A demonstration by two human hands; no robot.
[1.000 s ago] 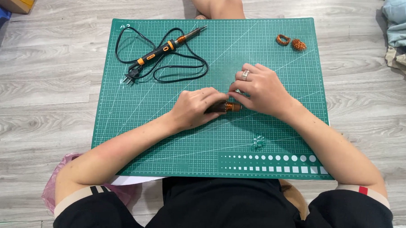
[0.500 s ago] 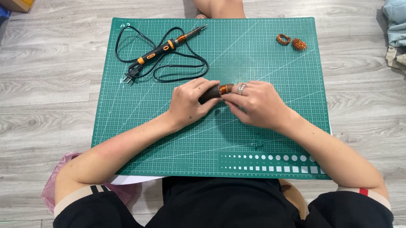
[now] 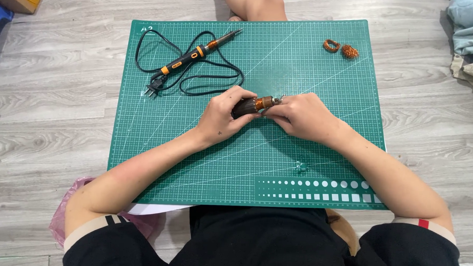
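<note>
L hand [image 3: 222, 117] grips dark motor [image 3: 250, 104]; R hand [image 3: 300, 115] pinches its tip. Both over green mat [image 3: 320, 146], w/ soldering iron [image 3: 194, 55] nearby.

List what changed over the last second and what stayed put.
Both hands moved up the mat, away from the person. The left hand and right hand lifted the small dark motor part with copper windings, earlier mostly hidden under them, so it now shows between them. The soldering iron, its cord, the two copper coils and the green cutting mat stayed put.
</note>
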